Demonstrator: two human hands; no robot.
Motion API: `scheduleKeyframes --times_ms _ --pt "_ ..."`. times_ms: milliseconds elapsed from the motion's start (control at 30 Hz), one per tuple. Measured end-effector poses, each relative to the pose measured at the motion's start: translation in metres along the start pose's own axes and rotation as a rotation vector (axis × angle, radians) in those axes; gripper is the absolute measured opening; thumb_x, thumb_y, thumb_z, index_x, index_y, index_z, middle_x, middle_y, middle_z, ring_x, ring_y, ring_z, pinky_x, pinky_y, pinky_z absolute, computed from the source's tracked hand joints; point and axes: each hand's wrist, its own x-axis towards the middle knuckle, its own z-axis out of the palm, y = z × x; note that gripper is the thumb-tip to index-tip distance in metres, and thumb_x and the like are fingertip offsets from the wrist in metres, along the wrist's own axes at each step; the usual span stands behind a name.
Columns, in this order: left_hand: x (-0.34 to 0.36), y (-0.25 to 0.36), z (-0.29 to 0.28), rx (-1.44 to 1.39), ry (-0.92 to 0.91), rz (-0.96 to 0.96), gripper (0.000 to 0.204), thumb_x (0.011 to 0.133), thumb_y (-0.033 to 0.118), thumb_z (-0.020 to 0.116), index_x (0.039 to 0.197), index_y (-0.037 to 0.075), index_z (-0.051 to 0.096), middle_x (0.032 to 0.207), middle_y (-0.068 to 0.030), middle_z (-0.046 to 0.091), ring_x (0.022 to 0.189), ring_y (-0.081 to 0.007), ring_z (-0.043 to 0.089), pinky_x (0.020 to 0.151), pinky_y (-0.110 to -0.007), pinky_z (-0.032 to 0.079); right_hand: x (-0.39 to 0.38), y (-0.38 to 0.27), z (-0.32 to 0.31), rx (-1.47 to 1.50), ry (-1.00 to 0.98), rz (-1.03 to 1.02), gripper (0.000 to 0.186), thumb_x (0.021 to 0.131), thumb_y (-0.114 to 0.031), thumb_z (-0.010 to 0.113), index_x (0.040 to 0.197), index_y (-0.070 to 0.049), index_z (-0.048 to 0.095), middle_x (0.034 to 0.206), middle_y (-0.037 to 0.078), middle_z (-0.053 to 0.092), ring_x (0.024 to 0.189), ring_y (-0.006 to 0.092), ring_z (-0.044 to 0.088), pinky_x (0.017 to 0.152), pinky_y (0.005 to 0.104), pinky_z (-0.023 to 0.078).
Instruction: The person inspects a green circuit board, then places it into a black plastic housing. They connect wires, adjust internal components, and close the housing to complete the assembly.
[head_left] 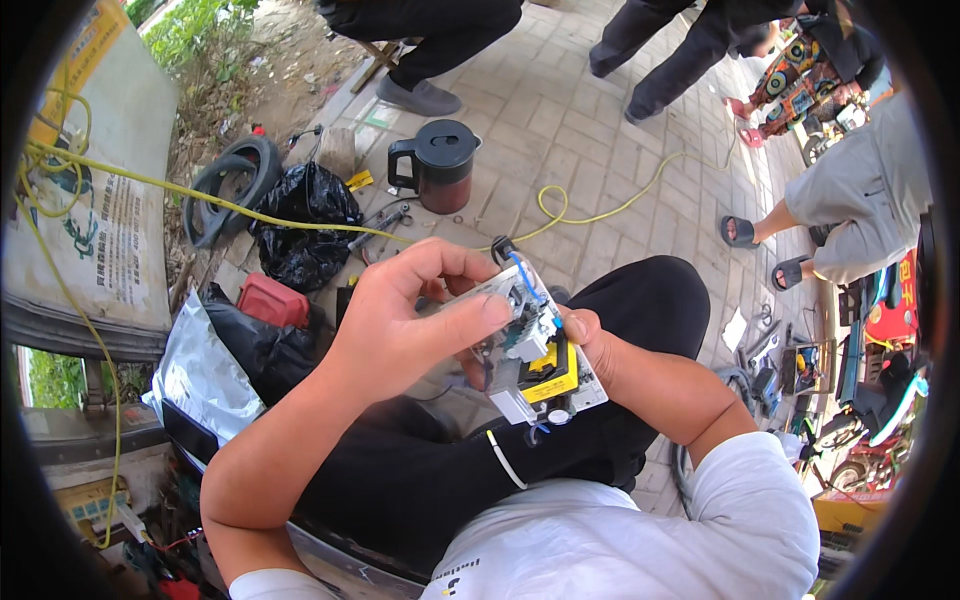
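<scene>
"What are the left fingers [478,318] doing?"

"Grasping a circuit board [535,345] by its left side, the thumb laid over the top and the others curled round behind."

"And the right fingers [580,325]?"

"That thumb presses the board's right edge. The rest are hidden, so I can't tell how they're bent."

"So where does the board sit, exactly?"

"Between the two sets of fingers, tilted, over black trousers [400,485]. A yellow block [563,385] on it is just below the right thumb, on the wearer's side, and a blue wire [524,275] arches just beyond the left thumb's tip."

"Anything farther from the fingers?"

"Ahead of the left ones, a lidded dark jug [445,170] stands on the paving [540,130]. Left of them are a black plastic bag [300,215] and, nearer the wearer, a red container [272,300]. A yellow cable [200,188] comes in from far left, passes beyond the left fingers and loops on the paving ahead of the right ones."
</scene>
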Motion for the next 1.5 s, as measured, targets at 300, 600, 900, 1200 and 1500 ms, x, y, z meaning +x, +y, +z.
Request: scheduleKeyframes --times_ms 300,600,900,1200,1500 --pt "0.003 -0.012 -0.007 -0.152 -0.098 -0.017 0.04 0.098 0.02 0.062 0.125 -0.009 0.057 0.116 -0.0123 0.064 0.109 -0.016 0.059 0.098 -0.032 0.045 -0.001 -0.005 -0.012 0.482 -0.336 -0.141 0.106 0.068 -0.061 0.076 0.142 0.006 0.041 0.119 0.028 0.054 0.102 0.0367 0.056 0.076 0.0425 0.047" --pt "0.006 -0.021 -0.011 -0.095 -0.206 0.052 0.039 0.093 0.015 0.065 0.125 -0.005 0.057 0.118 -0.0108 0.063 0.109 -0.0167 0.059 0.098 -0.034 0.045 0.004 -0.007 -0.027 0.342 -0.41 -0.246 0.108 0.068 -0.065 0.073 0.137 0.012 0.043 0.114 0.028 0.056 0.099 0.0359 0.054 0.072 0.0409 0.046" --pt "0.003 -0.02 -0.004 0.234 -0.165 0.205 0.053 0.083 0.019 0.074 0.128 0.002 0.055 0.118 -0.0074 0.059 0.113 -0.0187 0.056 0.097 -0.035 0.045 0.001 -0.013 -0.013 0.447 -0.329 -0.229 0.106 0.069 -0.063 0.072 0.138 0.011 0.042 0.114 0.026 0.055 0.099 0.0347 0.055 0.071 0.0427 0.043" --pt "0.004 -0.026 0.003 0.336 -0.114 0.263 0.075 0.076 0.02 0.079 0.139 0.003 0.044 0.122 -0.0109 0.052 0.111 -0.0226 0.056 0.095 -0.038 0.045 0.011 -0.018 -0.019 0.325 -0.326 -0.299 0.096 0.07 -0.058 0.063 0.134 0.012 0.044 0.107 0.025 0.055 0.084 0.0334 0.057 0.066 0.0419 0.046" --pt "0.008 -0.033 0.0 0.432 -0.055 0.289 0.083 0.073 0.019 0.081 0.143 0.001 0.04 0.124 -0.0119 0.051 0.111 -0.0229 0.056 0.094 -0.038 0.046 0.01 -0.016 -0.018 0.431 -0.191 -0.273 0.105 0.075 -0.074 0.058 0.138 0.009 0.041 0.11 0.023 0.057 0.093 0.0342 0.059 0.079 0.0427 0.053"
